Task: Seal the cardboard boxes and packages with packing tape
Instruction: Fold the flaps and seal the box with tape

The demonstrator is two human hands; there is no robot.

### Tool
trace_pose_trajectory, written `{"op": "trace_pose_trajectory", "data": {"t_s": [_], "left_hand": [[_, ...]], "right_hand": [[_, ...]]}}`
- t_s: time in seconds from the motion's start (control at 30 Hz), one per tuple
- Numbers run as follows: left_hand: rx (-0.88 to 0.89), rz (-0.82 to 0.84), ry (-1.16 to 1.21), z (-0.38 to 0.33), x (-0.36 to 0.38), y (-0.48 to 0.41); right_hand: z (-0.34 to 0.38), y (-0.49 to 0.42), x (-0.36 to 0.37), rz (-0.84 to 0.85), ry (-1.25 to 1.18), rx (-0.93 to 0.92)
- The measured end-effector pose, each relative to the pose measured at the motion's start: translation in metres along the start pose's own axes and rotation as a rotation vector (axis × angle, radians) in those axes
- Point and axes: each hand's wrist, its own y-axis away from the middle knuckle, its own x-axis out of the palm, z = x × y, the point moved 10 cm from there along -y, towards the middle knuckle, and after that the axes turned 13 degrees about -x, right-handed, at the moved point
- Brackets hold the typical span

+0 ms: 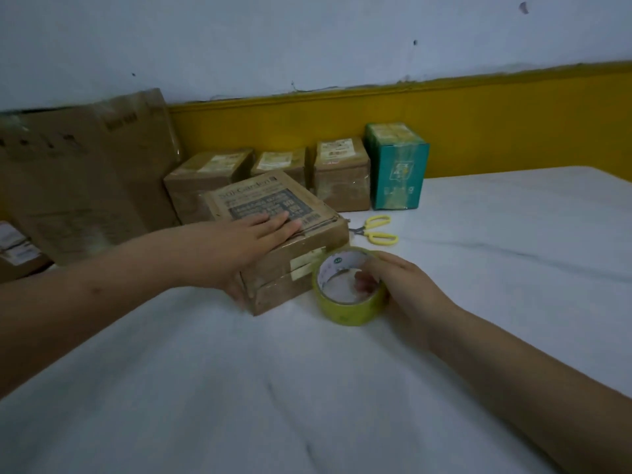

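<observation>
A brown cardboard box (290,268) with printed text on its lid lies on the white sheet in the middle. My left hand (253,244) rests flat on the lid, fingers straight, thumb down the near side. Just right of the box stands a roll of yellowish packing tape (345,313). My right hand (400,282) grips the roll, fingers curled through its core. The roll touches the box's right front corner.
Yellow-handled scissors (378,229) lie behind the tape. Three small brown boxes (342,176) and a teal box (398,165) line the yellow wall base. A large flattened carton (85,172) leans at the left. The white sheet (342,388) spreads wide in front.
</observation>
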Motion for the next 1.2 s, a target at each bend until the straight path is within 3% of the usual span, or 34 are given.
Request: {"op": "trace_pose_trajectory", "data": {"t_s": [0.07, 0.13, 0.2, 0.27, 0.37, 0.43, 0.6, 0.7, 0.83, 1.07, 1.2], "left_hand": [[0.047, -0.163, -0.024, -0.005, -0.020, 0.002], [0.067, -0.239, 0.108, -0.008, -0.033, 0.009], [0.073, -0.296, 0.277, -0.011, -0.036, 0.012], [0.054, -0.345, 0.394, -0.019, -0.035, 0.011], [0.013, -0.347, 0.472, -0.031, -0.033, 0.001], [-0.016, -0.323, 0.476, -0.033, -0.033, -0.004], [-0.028, -0.214, 0.426, -0.042, -0.024, -0.010], [-0.052, -0.204, 0.428, -0.044, -0.026, -0.011], [-0.059, -0.208, 0.439, -0.048, -0.030, -0.012], [0.017, -0.053, 0.309, -0.047, -0.025, -0.024], [0.046, -0.193, 0.240, -0.036, -0.037, -0.023]], "right_hand": [[-0.007, 0.001, 0.009, 0.031, -0.071, 0.054], [-0.009, 0.001, 0.012, 0.022, -0.071, 0.074], [-0.005, 0.000, -0.002, -0.109, -0.130, 0.060], [-0.002, -0.002, -0.016, -0.238, -0.358, 0.070], [-0.005, 0.000, -0.012, -0.187, -0.601, 0.149], [-0.010, 0.003, -0.005, -0.121, -0.543, 0.155], [-0.008, 0.004, -0.010, -0.204, -0.605, 0.222], [-0.005, 0.010, -0.009, -0.139, -0.505, 0.261], [-0.007, 0.030, 0.001, 0.117, -0.297, 0.313], [-0.002, 0.030, -0.019, -0.046, -0.114, 0.092], [0.012, 0.029, -0.022, 0.061, 0.057, 0.014]]}}
